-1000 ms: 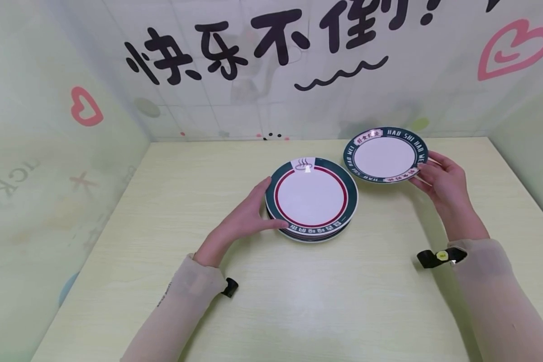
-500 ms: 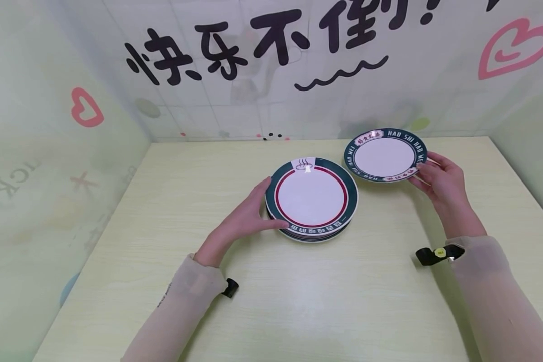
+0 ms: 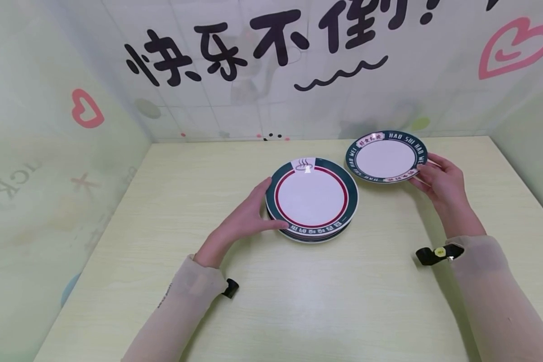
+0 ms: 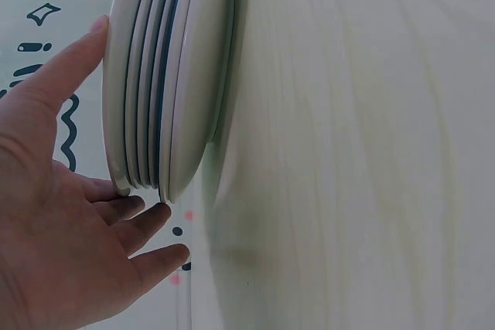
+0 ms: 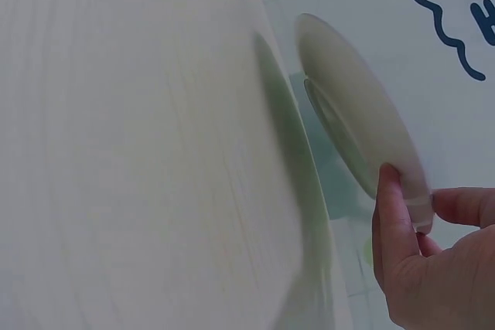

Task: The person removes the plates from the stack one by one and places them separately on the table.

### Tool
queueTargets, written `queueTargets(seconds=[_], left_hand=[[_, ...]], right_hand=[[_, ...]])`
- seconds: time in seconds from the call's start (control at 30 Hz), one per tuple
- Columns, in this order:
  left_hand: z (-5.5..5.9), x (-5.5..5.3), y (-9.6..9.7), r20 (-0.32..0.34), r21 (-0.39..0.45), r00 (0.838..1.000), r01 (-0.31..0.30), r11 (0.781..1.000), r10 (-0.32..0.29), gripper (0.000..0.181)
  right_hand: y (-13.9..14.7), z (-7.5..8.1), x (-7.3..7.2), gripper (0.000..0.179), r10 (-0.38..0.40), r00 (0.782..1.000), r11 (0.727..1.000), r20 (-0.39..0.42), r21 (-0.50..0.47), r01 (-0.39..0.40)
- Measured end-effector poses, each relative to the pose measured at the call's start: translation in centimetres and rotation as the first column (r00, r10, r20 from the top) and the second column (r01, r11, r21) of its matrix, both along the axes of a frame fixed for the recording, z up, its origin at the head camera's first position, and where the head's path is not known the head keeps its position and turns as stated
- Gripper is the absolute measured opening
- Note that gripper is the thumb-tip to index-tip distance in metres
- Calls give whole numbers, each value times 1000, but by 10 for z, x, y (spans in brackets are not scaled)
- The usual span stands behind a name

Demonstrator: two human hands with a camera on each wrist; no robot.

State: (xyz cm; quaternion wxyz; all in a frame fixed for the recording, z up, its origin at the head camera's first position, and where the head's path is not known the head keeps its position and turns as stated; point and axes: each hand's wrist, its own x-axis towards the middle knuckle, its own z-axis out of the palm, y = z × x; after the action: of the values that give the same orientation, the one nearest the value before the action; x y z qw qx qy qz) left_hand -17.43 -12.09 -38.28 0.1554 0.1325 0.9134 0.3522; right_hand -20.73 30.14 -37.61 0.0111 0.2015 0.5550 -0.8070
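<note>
Several round plates stand in a stack [image 3: 311, 197] on the table, the top one white with a green rim and a red ring. My left hand [image 3: 246, 213] rests against the stack's left side, thumb and spread fingers touching the rims. In the left wrist view the stacked plates [image 4: 166, 75] show edge-on beside the fairly straight fingers [image 4: 158, 264]. My right hand [image 3: 443, 181] pinches one plate [image 3: 385, 158] by its right rim, thumb on top and fingers beneath. This plate has a green lettered rim. In the right wrist view its pale underside [image 5: 352, 90] is tilted and raised off the table.
A pale wood-grain table [image 3: 298, 296] lies under everything. Behind it rises a printed wall [image 3: 235, 115] with black lettering, close to the plate in my right hand. Side walls [image 3: 50, 166] stand at left and right. A black strap [image 3: 439, 255] hangs at my right wrist.
The plate in my right hand has sunk very slightly, and the right forearm has shifted a little. My left hand and the stack stay where they were.
</note>
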Motion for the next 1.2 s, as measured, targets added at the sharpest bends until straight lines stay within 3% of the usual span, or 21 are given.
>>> queueTargets(seconds=[0.57, 0.97, 1.2], left_hand=[[-1, -1, 0, -10, 1, 1000, 4, 1000, -4, 120], [-1, -1, 1, -8, 2, 1000, -6, 1000, 6, 120], [-1, 1, 1, -9, 11, 1000, -4, 1000, 4, 120]], right_hand=[[3, -8, -4, 75, -4, 999, 999, -37, -41, 3], [8, -5, -5, 74, 82, 996, 997, 17, 12, -82], [11, -3, -4, 80, 140, 990, 990, 15, -16, -140]])
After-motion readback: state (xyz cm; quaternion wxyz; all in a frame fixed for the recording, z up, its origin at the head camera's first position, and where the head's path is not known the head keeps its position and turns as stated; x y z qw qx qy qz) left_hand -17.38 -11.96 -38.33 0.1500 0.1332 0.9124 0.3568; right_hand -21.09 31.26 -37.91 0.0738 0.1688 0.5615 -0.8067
